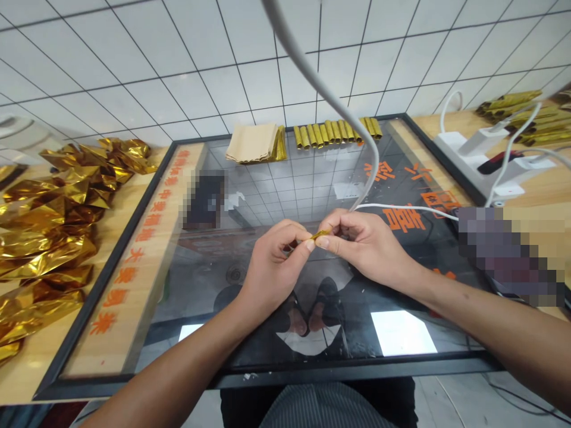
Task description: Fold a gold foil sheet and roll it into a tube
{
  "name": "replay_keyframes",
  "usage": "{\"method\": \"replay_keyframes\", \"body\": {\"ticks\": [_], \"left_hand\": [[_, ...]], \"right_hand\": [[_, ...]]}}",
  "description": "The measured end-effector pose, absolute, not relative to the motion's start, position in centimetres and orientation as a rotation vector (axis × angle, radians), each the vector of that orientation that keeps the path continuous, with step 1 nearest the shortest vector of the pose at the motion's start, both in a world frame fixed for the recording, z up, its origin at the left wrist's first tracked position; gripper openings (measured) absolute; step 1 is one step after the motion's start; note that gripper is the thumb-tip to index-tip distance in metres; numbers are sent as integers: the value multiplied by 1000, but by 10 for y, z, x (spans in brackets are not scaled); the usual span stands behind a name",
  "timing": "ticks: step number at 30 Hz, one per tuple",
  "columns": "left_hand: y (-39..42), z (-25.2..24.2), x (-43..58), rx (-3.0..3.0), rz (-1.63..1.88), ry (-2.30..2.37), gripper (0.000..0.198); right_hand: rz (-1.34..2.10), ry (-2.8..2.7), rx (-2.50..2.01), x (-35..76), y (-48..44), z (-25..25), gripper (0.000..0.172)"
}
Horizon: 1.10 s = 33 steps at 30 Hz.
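Over the middle of the dark glass panel, a small piece of gold foil is pinched between both hands. My left hand grips its left end with thumb and bent fingers. From the right, my right hand holds the other end between thumb and index finger. Most of the foil is hidden by the fingertips. Beyond the hands, a stack of tan paper sheets with gold foil at its right side lies at the panel's back edge. Beside it stands a row of gold foil tubes.
Folded gold foil pieces are heaped at the left. A white power strip with chargers and cables sits at the right, near more gold rolls. A thick white cable hangs down in front. The black frame borders the panel.
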<state>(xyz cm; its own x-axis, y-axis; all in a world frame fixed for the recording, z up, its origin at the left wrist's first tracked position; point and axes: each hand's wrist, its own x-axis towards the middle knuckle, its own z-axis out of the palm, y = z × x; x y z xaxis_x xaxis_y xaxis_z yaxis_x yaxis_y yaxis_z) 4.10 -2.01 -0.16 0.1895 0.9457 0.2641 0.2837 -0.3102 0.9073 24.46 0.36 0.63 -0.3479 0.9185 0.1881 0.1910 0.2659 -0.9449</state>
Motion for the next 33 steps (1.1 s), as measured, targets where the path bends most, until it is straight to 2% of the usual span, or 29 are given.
{"method": "replay_keyframes", "body": {"ticks": [8, 13, 24, 28, 33], "left_hand": [[-24, 2, 43, 1790, 1051, 1155, 26], [-25, 4, 44, 1632, 1063, 1076, 26], [-27, 3, 51, 1678, 929, 1117, 29], [-23, -1, 49, 1534, 1041, 1100, 27], [-16, -5, 48, 1250, 1272, 998, 21]], "right_hand": [[1267, -1719, -895, 244, 3, 10, 26], [1312, -1681, -937, 241, -2, 14, 28], [1228, -1712, -1011, 243, 0, 11, 26], [1241, -1750, -985, 240, -1, 10, 36], [1365, -1691, -945, 234, -6, 5, 24]]}}
